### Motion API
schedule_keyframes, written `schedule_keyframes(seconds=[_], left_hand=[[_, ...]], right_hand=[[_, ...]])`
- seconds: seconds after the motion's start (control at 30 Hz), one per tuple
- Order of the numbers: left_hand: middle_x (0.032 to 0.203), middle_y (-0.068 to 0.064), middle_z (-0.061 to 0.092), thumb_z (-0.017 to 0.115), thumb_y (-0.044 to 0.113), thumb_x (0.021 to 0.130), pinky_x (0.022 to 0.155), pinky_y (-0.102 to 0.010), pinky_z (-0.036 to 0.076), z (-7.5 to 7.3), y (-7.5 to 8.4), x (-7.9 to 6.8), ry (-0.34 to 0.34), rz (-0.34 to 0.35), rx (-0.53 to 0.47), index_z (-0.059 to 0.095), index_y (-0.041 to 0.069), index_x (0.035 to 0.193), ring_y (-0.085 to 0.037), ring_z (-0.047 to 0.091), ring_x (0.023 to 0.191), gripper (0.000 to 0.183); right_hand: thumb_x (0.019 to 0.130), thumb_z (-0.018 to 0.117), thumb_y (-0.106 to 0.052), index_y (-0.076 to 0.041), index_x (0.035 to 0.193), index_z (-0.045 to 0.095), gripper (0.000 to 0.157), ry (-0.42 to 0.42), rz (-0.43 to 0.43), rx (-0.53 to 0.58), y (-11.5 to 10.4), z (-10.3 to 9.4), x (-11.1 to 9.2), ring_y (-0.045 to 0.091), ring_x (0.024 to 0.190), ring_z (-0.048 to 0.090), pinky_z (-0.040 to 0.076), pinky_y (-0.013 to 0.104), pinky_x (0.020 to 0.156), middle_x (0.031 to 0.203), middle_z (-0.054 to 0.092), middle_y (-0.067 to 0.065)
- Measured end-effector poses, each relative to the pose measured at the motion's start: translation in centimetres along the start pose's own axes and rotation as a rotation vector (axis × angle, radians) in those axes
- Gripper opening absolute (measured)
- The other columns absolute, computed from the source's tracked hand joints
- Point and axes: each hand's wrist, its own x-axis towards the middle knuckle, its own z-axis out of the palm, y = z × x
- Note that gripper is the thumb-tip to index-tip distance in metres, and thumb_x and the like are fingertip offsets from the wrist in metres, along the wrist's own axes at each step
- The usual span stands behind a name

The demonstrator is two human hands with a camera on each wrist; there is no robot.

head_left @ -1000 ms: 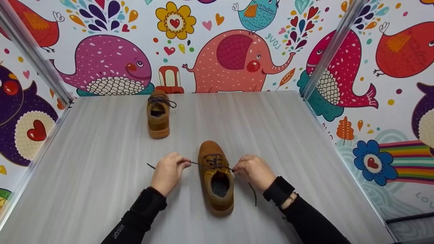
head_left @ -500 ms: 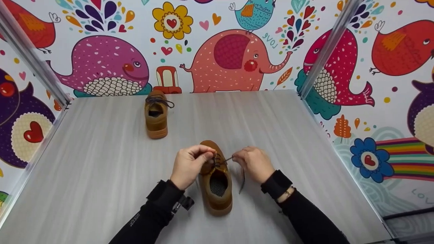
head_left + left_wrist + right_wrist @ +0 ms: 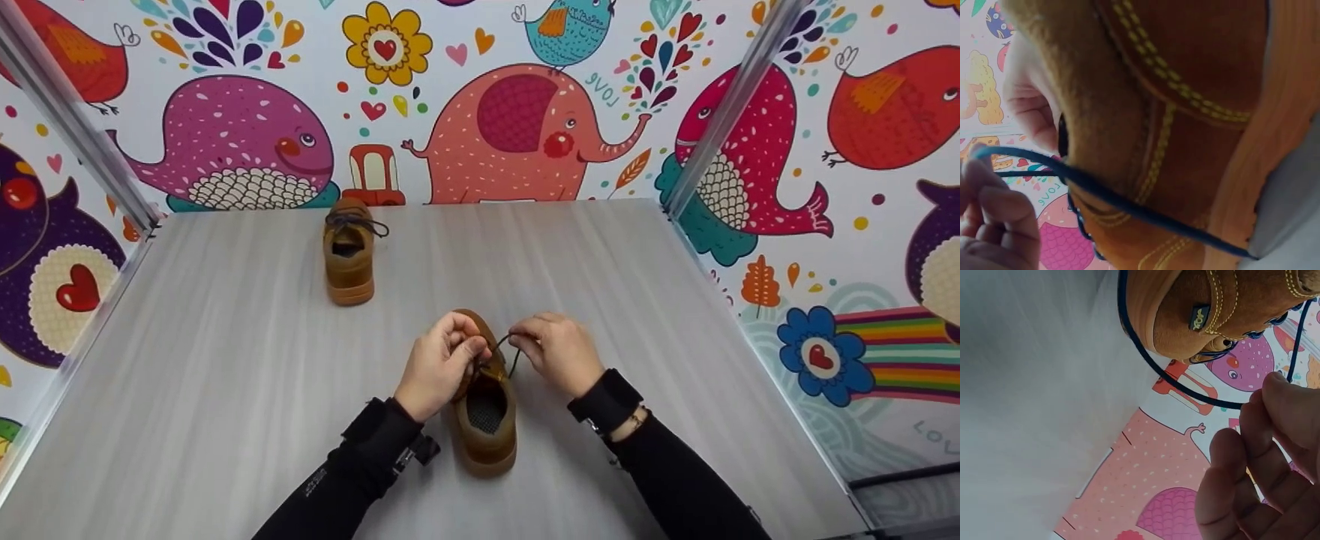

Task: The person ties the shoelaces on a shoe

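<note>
A brown lace-up shoe (image 3: 486,442) with yellow stitching stands on the table, heel toward me. My left hand (image 3: 441,367) is over its lacing and covers much of it. Between thumb and finger it pinches one end of the dark shoelace (image 3: 1145,214), which drapes down the shoe's side in the left wrist view. Just right of the shoe, my right hand (image 3: 559,352) pinches the lace's other end; in the right wrist view that lace (image 3: 1154,367) curves from the fingertips (image 3: 1278,391) past the sole.
A matching brown shoe (image 3: 349,281), its lace tied in a bow, stands farther back to the left on the grey table (image 3: 225,360). Walls with cartoon animals (image 3: 517,135) border the table at the back and sides.
My left hand has come in from the shoe's left side to over the laces, bringing its lace end. My right hand has shifted slightly up, and its lace now bends into an arch.
</note>
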Motion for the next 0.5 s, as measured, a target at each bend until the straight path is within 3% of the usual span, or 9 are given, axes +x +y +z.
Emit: schedule_keyframes(seconds=[0.13,0.23,0.37,0.5], left_hand=[[0.104,-0.02,0.075,0.056,0.008,0.111,0.083,-0.029,0.06,0.1,-0.2,0.3,-0.048,0.03,0.043,0.06,-0.002,0.115,-0.028,0.075,0.094,0.012],[0.109,-0.02,0.073,0.052,0.005,0.112,0.093,-0.035,0.061,0.2,-0.3,0.3,-0.065,0.047,0.068,0.055,-0.002,0.118,-0.032,0.075,0.106,0.01],[0.104,-0.018,0.075,0.056,0.006,0.111,0.086,-0.029,0.06,0.2,-0.3,0.2,-0.027,0.063,0.142,0.052,0.0,0.116,-0.028,0.075,0.1,0.009],[0.1,-0.015,0.077,0.06,0.007,0.109,0.077,-0.023,0.052,0.4,-0.4,0.2,-0.001,0.097,0.232,0.053,0.001,0.114,-0.02,0.071,0.088,0.01]], right_hand=[[0.093,0.084,-0.017,-0.013,0.098,0.085,0.007,-0.045,0.053,0.109,0.3,-0.4,-0.3,0.022,0.087,0.076,0.062,0.036,0.075,0.096,0.078,0.003],[0.093,0.085,-0.019,-0.012,0.105,0.084,0.014,-0.08,0.095,0.203,0.3,-0.9,-0.4,0.021,0.086,0.072,0.059,0.033,0.073,0.104,0.077,0.005],[0.094,0.083,-0.019,-0.01,0.112,0.084,0.02,-0.122,0.099,0.438,-0.5,-1.4,-0.1,0.01,0.076,0.061,0.052,0.024,0.067,0.112,0.078,0.008],[0.095,0.081,-0.017,-0.009,0.105,0.085,0.013,-0.126,0.094,0.632,-1.8,-1.4,0.3,0.003,0.069,0.055,0.046,0.018,0.064,0.103,0.079,0.01]])
